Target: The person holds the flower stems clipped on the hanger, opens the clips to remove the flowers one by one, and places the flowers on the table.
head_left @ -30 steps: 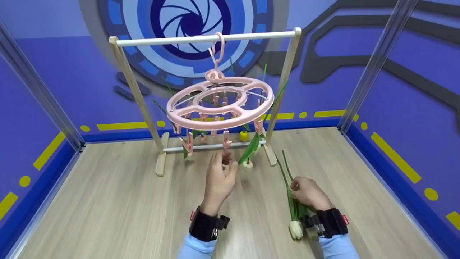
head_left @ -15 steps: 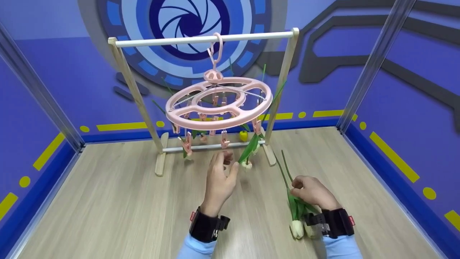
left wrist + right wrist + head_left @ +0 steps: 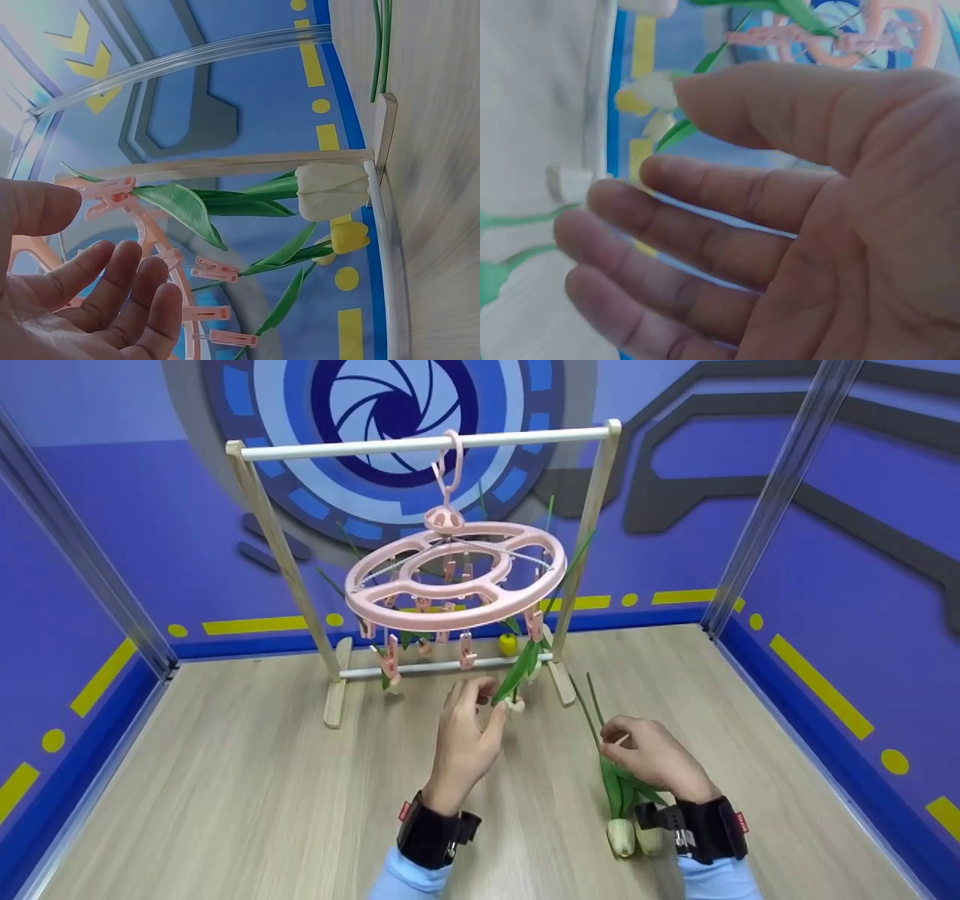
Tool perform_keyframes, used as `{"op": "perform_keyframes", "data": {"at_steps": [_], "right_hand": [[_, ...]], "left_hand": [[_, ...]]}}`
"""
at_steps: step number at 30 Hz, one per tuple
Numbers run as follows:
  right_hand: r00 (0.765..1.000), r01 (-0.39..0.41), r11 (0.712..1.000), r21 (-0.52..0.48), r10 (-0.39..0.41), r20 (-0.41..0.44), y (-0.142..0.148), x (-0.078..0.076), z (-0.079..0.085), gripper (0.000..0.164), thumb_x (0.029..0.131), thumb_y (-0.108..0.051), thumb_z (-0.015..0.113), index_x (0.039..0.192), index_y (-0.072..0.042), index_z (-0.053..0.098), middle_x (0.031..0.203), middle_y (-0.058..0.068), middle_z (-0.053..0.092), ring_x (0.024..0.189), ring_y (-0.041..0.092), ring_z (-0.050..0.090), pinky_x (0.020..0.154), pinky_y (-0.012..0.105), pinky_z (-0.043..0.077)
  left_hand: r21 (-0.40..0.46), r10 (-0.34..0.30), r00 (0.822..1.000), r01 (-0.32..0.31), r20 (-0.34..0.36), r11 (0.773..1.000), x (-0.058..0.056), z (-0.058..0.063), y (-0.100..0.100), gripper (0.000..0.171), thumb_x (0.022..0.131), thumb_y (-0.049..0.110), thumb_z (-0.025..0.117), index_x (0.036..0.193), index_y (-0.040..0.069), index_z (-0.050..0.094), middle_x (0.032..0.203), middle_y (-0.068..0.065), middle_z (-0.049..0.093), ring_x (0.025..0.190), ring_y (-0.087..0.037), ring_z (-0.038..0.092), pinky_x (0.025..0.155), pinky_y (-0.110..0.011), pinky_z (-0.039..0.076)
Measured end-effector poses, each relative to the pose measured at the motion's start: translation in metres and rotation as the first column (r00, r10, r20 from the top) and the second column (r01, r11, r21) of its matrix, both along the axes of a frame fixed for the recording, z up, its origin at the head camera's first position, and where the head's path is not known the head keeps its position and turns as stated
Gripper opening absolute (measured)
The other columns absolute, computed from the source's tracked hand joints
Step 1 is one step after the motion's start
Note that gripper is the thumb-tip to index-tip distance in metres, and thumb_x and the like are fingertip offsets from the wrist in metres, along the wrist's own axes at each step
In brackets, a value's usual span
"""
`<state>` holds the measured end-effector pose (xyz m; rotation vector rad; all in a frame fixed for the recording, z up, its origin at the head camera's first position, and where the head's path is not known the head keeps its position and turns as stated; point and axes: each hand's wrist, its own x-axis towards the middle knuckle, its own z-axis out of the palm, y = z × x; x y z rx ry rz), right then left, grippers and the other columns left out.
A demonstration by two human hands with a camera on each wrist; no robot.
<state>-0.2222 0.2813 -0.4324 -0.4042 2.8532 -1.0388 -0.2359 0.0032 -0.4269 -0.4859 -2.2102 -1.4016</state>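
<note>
Left hand: mine, holding nothing, fingers loosely bent, near a hanging white tulip.
Right hand: mine, empty too, thumb apart from fingers, near 2 white tulips lying on the table.
Round pink clip hanger: hooked over the white rod.

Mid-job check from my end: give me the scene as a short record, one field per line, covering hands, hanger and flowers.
Left hand: holds nothing; fingers loosely bent, near the hanging white tulip
Right hand: holds nothing; over the two loose white tulips
Hanger: pink clip hanger, hooked on the white top rod of the wooden stand
Hung flowers: heads down, including the white one and a yellow tulip
Loose flowers: two, lying on the table
Front middle clip: no flower visible
</note>
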Motion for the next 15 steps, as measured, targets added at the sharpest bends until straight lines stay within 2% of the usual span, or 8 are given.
{"op": "perform_keyframes", "data": {"at_steps": [7, 11, 15], "right_hand": [[0.986, -0.061, 0.998, -0.007, 0.059, -0.158, -0.018, -0.006, 0.017, 0.009, 0.098, -0.012, 0.068, 0.104, -0.007, 0.072, 0.098, 0.004, 0.073, 0.088, 0.019, 0.068, 0.077, 0.039, 0.057], [0.977, -0.097, 0.995, -0.024, 0.091, -0.193, -0.028, -0.013, 0.024, 0.009, 0.099, -0.010, 0.067, 0.104, -0.007, 0.074, 0.097, 0.004, 0.072, 0.088, 0.018, 0.068, 0.077, 0.038, 0.056], [0.967, -0.129, 0.991, -0.040, 0.117, -0.228, -0.036, -0.022, 0.029, 0.009, 0.099, -0.008, 0.066, 0.103, -0.006, 0.074, 0.097, 0.005, 0.072, 0.087, 0.019, 0.067, 0.076, 0.036, 0.055]], "left_hand": [[-0.036, -0.053, 0.999, 0.053, -0.007, 0.998, -0.002, 0.017, 0.005, 0.027, 0.096, 0.005, 0.069, 0.122, -0.002, 0.064, 0.113, -0.015, 0.064, 0.106, -0.030, 0.062, 0.092, -0.046, 0.053], [-0.042, -0.084, 0.996, 0.084, -0.007, 0.996, -0.003, 0.027, 0.005, 0.031, 0.097, 0.007, 0.068, 0.126, -0.002, 0.062, 0.114, -0.016, 0.061, 0.106, -0.033, 0.062, 0.091, -0.047, 0.054], [-0.062, -0.084, 0.996, 0.082, -0.038, 0.995, -0.004, 0.038, 0.005, 0.037, 0.098, 0.008, 0.067, 0.133, -0.003, 0.059, 0.120, -0.018, 0.060, 0.106, -0.033, 0.063, 0.090, -0.044, 0.055]]}}
